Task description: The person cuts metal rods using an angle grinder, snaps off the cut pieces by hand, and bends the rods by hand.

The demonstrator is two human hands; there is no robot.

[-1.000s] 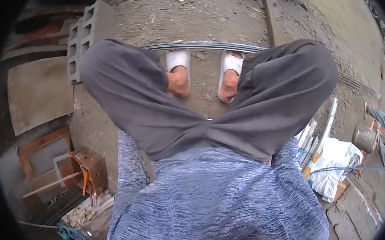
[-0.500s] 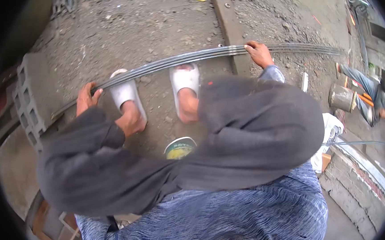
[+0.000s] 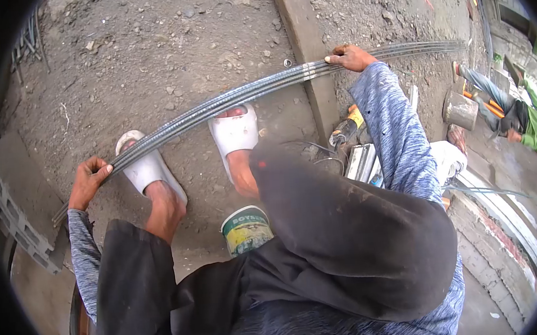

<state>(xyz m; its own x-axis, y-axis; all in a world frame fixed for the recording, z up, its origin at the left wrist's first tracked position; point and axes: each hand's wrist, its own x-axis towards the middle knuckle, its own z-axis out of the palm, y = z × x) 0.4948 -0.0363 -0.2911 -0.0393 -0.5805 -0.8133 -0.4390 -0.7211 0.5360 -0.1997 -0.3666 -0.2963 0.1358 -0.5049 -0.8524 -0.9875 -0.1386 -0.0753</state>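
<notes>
Several long, thin steel bars (image 3: 263, 86) form a bundle running across in front of my feet, with pale marks near the wooden plank. My left hand (image 3: 89, 182) is closed around the bundle towards its left end, thumb on top. On the right, past the pale marks, my right hand (image 3: 352, 57) grips the same bars, thumb pointing left along them. The bars pass above my white slippers (image 3: 234, 127) and over the plank (image 3: 304, 34). Their far right end lies over the dirt.
A hollow concrete block (image 3: 24, 197) lies at the left. Between my legs stands a paint bucket (image 3: 246, 231). A yellow-and-black power tool (image 3: 348, 126) lies under my right forearm, near metal pieces (image 3: 361, 164). Another person in green (image 3: 536, 121) is at the far right, beside a grey cylinder (image 3: 460, 110).
My left hand has moved left and down along with the bundle, which now slants more. My right hand has shifted slightly up. My knees have moved, uncovering the bucket and power tool.
</notes>
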